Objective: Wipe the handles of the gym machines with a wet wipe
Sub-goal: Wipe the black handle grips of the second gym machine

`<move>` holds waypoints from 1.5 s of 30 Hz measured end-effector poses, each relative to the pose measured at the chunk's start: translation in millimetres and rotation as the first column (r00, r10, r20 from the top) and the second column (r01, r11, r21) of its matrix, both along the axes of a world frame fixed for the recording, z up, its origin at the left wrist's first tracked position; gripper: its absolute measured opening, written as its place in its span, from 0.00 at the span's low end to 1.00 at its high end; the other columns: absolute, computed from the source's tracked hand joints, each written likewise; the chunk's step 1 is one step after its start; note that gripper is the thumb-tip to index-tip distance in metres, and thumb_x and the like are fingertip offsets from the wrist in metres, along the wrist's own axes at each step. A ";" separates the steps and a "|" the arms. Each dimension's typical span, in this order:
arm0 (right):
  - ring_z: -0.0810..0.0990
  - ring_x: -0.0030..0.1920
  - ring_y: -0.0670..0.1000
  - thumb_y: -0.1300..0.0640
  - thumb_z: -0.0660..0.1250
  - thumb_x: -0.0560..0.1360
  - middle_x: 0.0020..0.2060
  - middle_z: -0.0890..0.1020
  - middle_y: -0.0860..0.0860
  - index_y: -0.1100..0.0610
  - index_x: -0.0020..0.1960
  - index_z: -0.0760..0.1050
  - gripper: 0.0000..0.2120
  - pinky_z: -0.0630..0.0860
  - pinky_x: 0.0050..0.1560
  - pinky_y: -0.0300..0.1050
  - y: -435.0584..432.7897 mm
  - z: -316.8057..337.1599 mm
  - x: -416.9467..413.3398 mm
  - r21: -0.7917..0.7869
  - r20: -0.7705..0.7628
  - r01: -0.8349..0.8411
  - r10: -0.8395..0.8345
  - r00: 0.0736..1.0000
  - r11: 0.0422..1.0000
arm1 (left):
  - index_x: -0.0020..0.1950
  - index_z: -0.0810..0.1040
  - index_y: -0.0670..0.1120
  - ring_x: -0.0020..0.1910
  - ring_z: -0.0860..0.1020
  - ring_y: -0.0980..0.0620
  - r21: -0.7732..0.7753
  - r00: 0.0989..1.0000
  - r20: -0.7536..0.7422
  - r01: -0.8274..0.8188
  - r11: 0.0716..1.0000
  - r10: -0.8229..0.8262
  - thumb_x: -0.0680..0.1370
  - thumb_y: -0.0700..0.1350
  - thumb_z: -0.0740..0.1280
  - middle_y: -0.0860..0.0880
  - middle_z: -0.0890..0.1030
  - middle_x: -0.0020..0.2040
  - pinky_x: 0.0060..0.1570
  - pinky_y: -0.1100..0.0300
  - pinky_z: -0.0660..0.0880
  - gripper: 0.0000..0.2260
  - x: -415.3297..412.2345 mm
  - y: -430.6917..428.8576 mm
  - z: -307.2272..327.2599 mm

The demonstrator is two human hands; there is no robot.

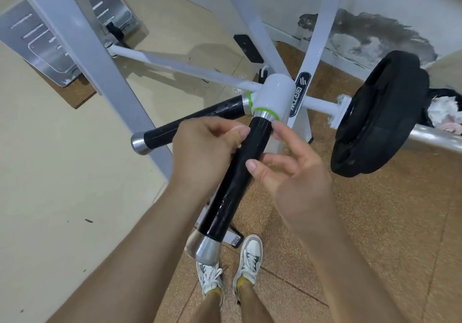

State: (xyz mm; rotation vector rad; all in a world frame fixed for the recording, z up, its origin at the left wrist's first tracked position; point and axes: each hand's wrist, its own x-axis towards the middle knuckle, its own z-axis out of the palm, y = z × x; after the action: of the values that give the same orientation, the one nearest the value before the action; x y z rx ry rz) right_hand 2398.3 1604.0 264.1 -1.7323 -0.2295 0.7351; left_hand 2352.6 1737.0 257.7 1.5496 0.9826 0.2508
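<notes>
A black handle with a steel end cap runs from the white hub down toward me; its surface shines wet. My left hand is curled against the handle's left side, fingertips pinched on a small pale wad that looks like the wet wipe. My right hand hovers at the handle's right side with its fingers spread and empty, the thumb tip touching the black grip. A second black handle sticks out leftward from the same hub.
A thick white frame beam crosses at the left, over steel foot plates. Black weight plates sit on a bar at the right, with crumpled cloth behind them. My shoes stand on brown flooring below the handle.
</notes>
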 end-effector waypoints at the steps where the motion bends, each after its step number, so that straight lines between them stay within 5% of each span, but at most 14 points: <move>1: 0.81 0.50 0.39 0.62 0.74 0.69 0.60 0.77 0.47 0.43 0.68 0.68 0.32 0.72 0.40 0.23 1.0 -0.6 -0.2 0.002 -0.010 0.004 -0.004 1.000 1.000 | 0.37 0.85 0.49 0.32 0.80 0.51 -0.042 0.999 0.001 -0.033 0.999 0.033 0.71 0.44 0.74 0.53 0.82 0.29 0.46 0.45 0.81 0.03 10.2 2.0 -3.0; 8: 0.80 0.51 0.38 0.62 0.74 0.69 0.62 0.75 0.43 0.45 0.69 0.68 0.33 0.73 0.41 0.24 3.4 1.1 0.9 -0.003 -0.009 0.007 -0.007 1.000 1.000 | 0.32 0.81 0.41 0.35 0.81 0.43 -0.102 0.999 -0.038 -0.025 0.995 0.021 0.72 0.49 0.71 0.42 0.81 0.31 0.45 0.41 0.80 0.13 23.8 7.7 -16.4; 14: 0.79 0.52 0.39 0.61 0.74 0.69 0.62 0.75 0.46 0.47 0.70 0.67 0.33 0.71 0.40 0.21 3.8 1.7 -1.3 -0.049 0.041 -0.005 0.007 0.999 0.999 | 0.39 0.84 0.50 0.35 0.82 0.55 0.057 0.996 0.058 -0.069 0.996 0.066 0.71 0.45 0.74 0.54 0.83 0.32 0.46 0.50 0.81 0.01 27.4 -2.3 -4.4; 18: 0.79 0.51 0.38 0.62 0.74 0.70 0.62 0.74 0.45 0.48 0.71 0.66 0.34 0.72 0.41 0.22 3.8 3.7 0.5 -0.044 0.035 -0.029 0.030 0.999 0.999 | 0.37 0.82 0.55 0.36 0.83 0.57 0.173 0.999 0.029 0.024 0.985 -0.030 0.71 0.47 0.74 0.56 0.84 0.33 0.46 0.53 0.81 0.05 26.8 2.7 -0.4; 22: 0.80 0.51 0.39 0.62 0.74 0.69 0.61 0.76 0.45 0.49 0.71 0.66 0.34 0.71 0.39 0.22 3.8 7.4 2.2 -0.059 0.017 -0.030 0.031 0.999 0.998 | 0.31 0.81 0.42 0.28 0.75 0.52 -0.042 0.996 -0.092 -0.022 0.999 0.018 0.74 0.47 0.71 0.50 0.79 0.28 0.38 0.52 0.79 0.14 34.8 6.9 -7.5; 26: 0.81 0.48 0.40 0.59 0.75 0.68 0.52 0.80 0.42 0.44 0.69 0.68 0.33 0.72 0.40 0.23 2.0 6.0 5.1 -0.116 0.005 -0.034 0.035 0.999 0.993 | 0.40 0.83 0.39 0.34 0.79 0.46 -0.424 0.996 -0.064 -0.085 0.902 0.064 0.77 0.40 0.68 0.43 0.82 0.33 0.43 0.48 0.81 0.08 31.9 4.2 -5.0; 30: 0.81 0.47 0.39 0.57 0.71 0.73 0.46 0.84 0.42 0.37 0.62 0.72 0.23 0.73 0.42 0.26 -2.5 3.7 14.2 -0.162 0.007 -0.030 0.032 0.999 0.986 | 0.42 0.85 0.51 0.38 0.83 0.57 0.072 0.998 -0.011 0.058 0.996 -0.057 0.72 0.44 0.74 0.55 0.85 0.36 0.48 0.58 0.80 0.02 24.6 4.1 9.4; 32: 0.82 0.46 0.42 0.59 0.68 0.75 0.46 0.84 0.42 0.38 0.58 0.76 0.18 0.76 0.47 0.34 -1.8 3.8 18.9 -0.144 0.001 0.007 -0.007 1.000 0.990 | 0.45 0.86 0.53 0.42 0.82 0.61 0.369 0.979 -0.112 0.200 0.907 -0.170 0.72 0.45 0.73 0.57 0.85 0.41 0.47 0.65 0.76 0.04 21.4 -5.8 21.1; 34: 0.83 0.43 0.46 0.60 0.67 0.76 0.46 0.84 0.43 0.41 0.56 0.78 0.15 0.79 0.46 0.37 -0.3 3.8 23.5 -0.144 -0.002 0.035 -0.036 0.999 0.989 | 0.46 0.86 0.53 0.44 0.81 0.59 0.489 0.965 -0.158 0.260 0.832 -0.208 0.73 0.45 0.71 0.55 0.86 0.43 0.48 0.64 0.73 0.04 25.3 -9.6 22.8; 36: 0.83 0.42 0.50 0.61 0.67 0.76 0.45 0.83 0.45 0.43 0.56 0.79 0.14 0.80 0.46 0.41 1.0 4.0 25.2 -0.137 -0.008 0.042 -0.044 0.999 0.990 | 0.43 0.85 0.52 0.42 0.81 0.58 0.388 0.981 -0.102 0.190 0.902 -0.163 0.73 0.44 0.72 0.54 0.85 0.40 0.47 0.63 0.75 0.03 28.1 -6.9 17.3; 38: 0.82 0.41 0.52 0.62 0.67 0.76 0.44 0.84 0.47 0.44 0.55 0.80 0.14 0.79 0.46 0.41 1.2 5.0 26.3 -0.109 -0.027 0.056 -0.060 0.998 0.992 | 0.39 0.85 0.52 0.40 0.82 0.53 0.131 0.999 -0.043 0.026 0.991 -0.020 0.71 0.44 0.74 0.52 0.84 0.36 0.48 0.56 0.78 0.03 31.4 -1.9 8.0; 41: 0.82 0.40 0.48 0.61 0.67 0.76 0.45 0.84 0.45 0.42 0.52 0.79 0.14 0.76 0.41 0.34 0.4 3.8 26.6 -0.088 -0.082 0.065 -0.072 0.994 0.994 | 0.40 0.82 0.44 0.36 0.81 0.45 -0.165 0.991 -0.036 -0.131 0.977 0.127 0.72 0.40 0.73 0.43 0.83 0.36 0.49 0.48 0.80 0.02 36.6 4.5 -2.9; 45: 0.83 0.44 0.41 0.64 0.65 0.76 0.43 0.84 0.42 0.43 0.51 0.80 0.16 0.78 0.50 0.40 -0.3 -2.0 29.9 -0.091 -0.074 0.066 -0.073 0.995 0.994 | 0.41 0.79 0.41 0.27 0.74 0.51 -0.256 0.991 -0.006 -0.129 0.958 0.132 0.74 0.39 0.71 0.47 0.78 0.27 0.39 0.53 0.76 0.04 35.7 3.2 -2.9</move>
State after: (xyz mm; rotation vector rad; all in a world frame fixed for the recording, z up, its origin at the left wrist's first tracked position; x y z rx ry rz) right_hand 2428.1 1603.7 262.1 -1.7824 -0.0835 0.7693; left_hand 2388.3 1740.1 254.8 1.2493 1.0664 0.2150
